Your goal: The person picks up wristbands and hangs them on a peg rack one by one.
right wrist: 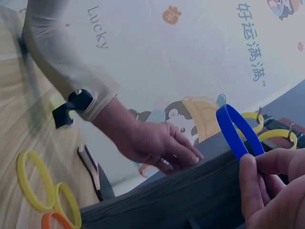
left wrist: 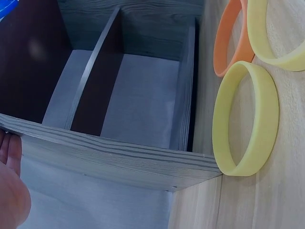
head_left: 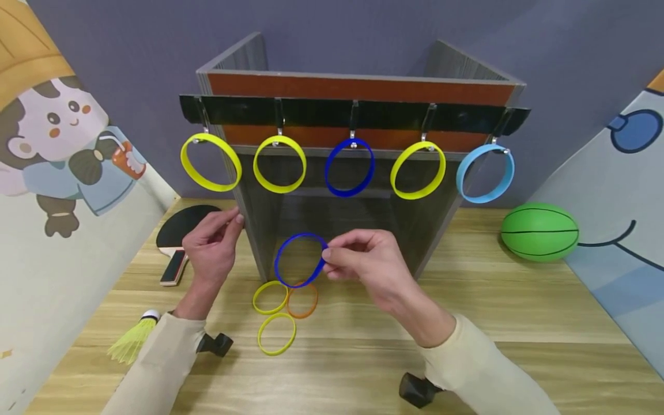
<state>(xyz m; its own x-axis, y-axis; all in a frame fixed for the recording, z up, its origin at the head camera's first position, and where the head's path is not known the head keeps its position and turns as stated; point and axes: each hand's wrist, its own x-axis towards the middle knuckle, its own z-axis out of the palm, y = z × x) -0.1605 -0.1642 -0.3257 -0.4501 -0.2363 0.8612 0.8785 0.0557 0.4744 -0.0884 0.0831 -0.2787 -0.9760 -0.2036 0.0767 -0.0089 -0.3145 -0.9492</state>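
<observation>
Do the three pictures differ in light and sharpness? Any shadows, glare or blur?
Head view: bright, mostly crisp, the cabinet shadowed inside, its sides splaying as if through a wide lens. Left wrist view: cooler, yellow rings pale, a faint spot, perhaps glare, on a dark panel. Right wrist view: dim, bluish, the wooden surface smeared, but the blue ring clear.

From the head view I look forward and down, set back above the tabletop (head_left: 353, 351), facing the cabinet (head_left: 358, 213). My left wrist view sits close, turned sideways, looking into its compartments. My right wrist view, also close and tilted, looks past the blue band (right wrist: 227, 130) towards the left fingers (right wrist: 183, 153) and printed wall (right wrist: 138, 52). All three share the orange band (left wrist: 244, 50).
</observation>
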